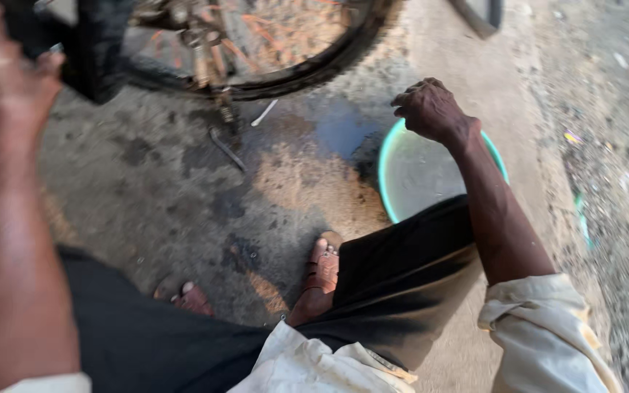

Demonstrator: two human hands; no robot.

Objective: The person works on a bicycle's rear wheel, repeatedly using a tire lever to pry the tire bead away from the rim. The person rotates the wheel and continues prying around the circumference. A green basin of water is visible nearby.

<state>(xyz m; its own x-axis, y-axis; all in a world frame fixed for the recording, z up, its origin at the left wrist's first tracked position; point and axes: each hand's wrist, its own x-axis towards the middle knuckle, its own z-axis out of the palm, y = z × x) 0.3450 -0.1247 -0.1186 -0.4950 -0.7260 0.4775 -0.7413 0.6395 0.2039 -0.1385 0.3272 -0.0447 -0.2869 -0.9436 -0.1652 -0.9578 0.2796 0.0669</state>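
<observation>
At the upper left of the frame we saw our left hand (5,73) raised and blurred, its fingers reaching toward a dark part of the bicycle beside the wheel (256,51); whether they were closed on anything we could not tell. Below it our forearm ran down the left edge. Across the top centre lay the wheel, only its lower arc in view, the black tyre curving from upper left to upper right with rusty spokes and chain parts inside it. Its plane ran roughly left to right across the frame. Under it, on the stained concrete ground (147,189), a thin dark metal rod (226,149) lay with its long axis slanting from upper left to lower right, and a small pale stick (264,113) lay just beside it. Lower centre, our sandalled feet (322,273) showed past dark trousers. Right of centre, our right hand (431,109) hung with fingers curled loosely together, holding nothing we could see, above the rim of a green basin (391,164) of murky water.
</observation>
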